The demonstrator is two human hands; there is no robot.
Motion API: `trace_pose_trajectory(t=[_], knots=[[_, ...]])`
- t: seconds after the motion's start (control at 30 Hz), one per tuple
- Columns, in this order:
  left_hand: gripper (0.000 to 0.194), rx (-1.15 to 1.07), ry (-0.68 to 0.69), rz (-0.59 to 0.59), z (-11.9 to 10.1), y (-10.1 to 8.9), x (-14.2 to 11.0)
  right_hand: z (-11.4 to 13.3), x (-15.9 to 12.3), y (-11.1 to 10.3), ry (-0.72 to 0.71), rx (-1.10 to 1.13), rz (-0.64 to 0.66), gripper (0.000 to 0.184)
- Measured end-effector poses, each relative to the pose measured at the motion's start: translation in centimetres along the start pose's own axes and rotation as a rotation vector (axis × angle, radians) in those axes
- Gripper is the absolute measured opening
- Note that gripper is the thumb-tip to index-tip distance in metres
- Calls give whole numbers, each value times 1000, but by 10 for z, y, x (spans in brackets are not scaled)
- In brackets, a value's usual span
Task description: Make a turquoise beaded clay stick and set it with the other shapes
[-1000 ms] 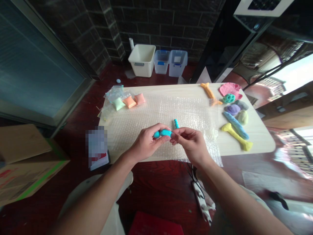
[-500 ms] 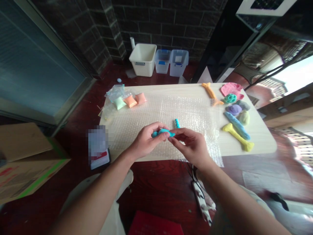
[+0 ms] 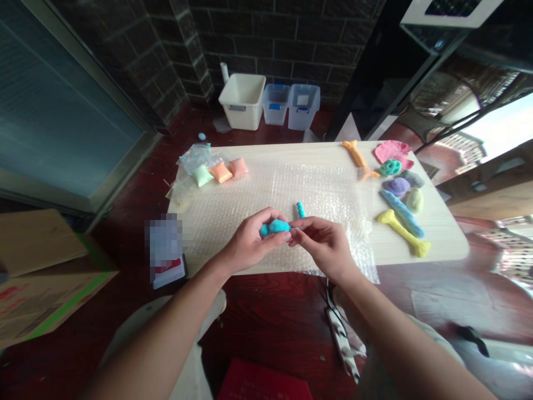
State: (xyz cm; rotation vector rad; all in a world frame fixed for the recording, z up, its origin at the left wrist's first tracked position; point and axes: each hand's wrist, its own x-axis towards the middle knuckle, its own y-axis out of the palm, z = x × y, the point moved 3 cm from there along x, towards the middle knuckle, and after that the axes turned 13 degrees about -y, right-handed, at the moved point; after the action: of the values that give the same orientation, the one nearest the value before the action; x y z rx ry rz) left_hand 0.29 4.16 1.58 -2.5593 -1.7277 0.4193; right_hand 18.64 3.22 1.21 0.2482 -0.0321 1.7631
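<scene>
The left hand [image 3: 249, 240] held a bright blue clay lump [image 3: 278, 225], with the thumb on the near side and the bent fingers curled around the far side. The lump lay in the gap between that thumb and the fingers, so most of its top showed. It had a small round bit at its left end, tucked close to the palm, and a fatter, longer bit next to it. The right hand [image 3: 323, 244] came in from the other side, and its thumb and first finger were pinched close together on the right tip of the lump. That tip was mostly hidden by the fingers. Both hands were up over the bubble wrap [image 3: 325, 186], which was spread flat on the pale surface [image 3: 443, 239]. A little bumpy blue clay strip [image 3: 300, 209] lay on the wrap, just past the right hand's fingers, and its near end was hidden behind them. Well off to the right were a yellow clay bone [image 3: 403, 233], a long blue clay roll [image 3: 402, 213] beside it, and an orange clay bone [image 3: 358, 159] farther back. Far to the left, three small packets, green [image 3: 202, 176], orange [image 3: 220, 173] and pink [image 3: 239, 167], sat in a row.
</scene>
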Motion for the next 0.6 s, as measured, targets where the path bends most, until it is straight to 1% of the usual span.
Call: trace_pose_trajectory(t=[0.1,0.17,0.2,0.27,0.33,0.4,0.47,0.53,0.6], knots=[[25,47,10,-20,-2,0,-1,0,-1,1,0,13,-21,26],[25,64,17,-35,-2,0,0,-4,1,-2,41,77,-83,24],[25,73,17,-50,-1,-1,0,-5,2,-5,71,123,-137,24],[25,99,2,-95,2,-4,2,-9,6,-15,126,215,-289,23],[24,128,-17,-146,7,-7,3,-9,10,-27,144,273,-449,21],[23,149,-34,-176,11,-10,5,-7,13,-37,137,297,-562,21],[24,162,-44,-191,16,-11,6,-5,15,-40,136,318,-585,24],[27,204,-48,-222,20,-11,8,-3,14,-35,150,331,-530,30],[29,287,-56,-271,24,-11,11,-3,12,-27,160,321,-447,30]])
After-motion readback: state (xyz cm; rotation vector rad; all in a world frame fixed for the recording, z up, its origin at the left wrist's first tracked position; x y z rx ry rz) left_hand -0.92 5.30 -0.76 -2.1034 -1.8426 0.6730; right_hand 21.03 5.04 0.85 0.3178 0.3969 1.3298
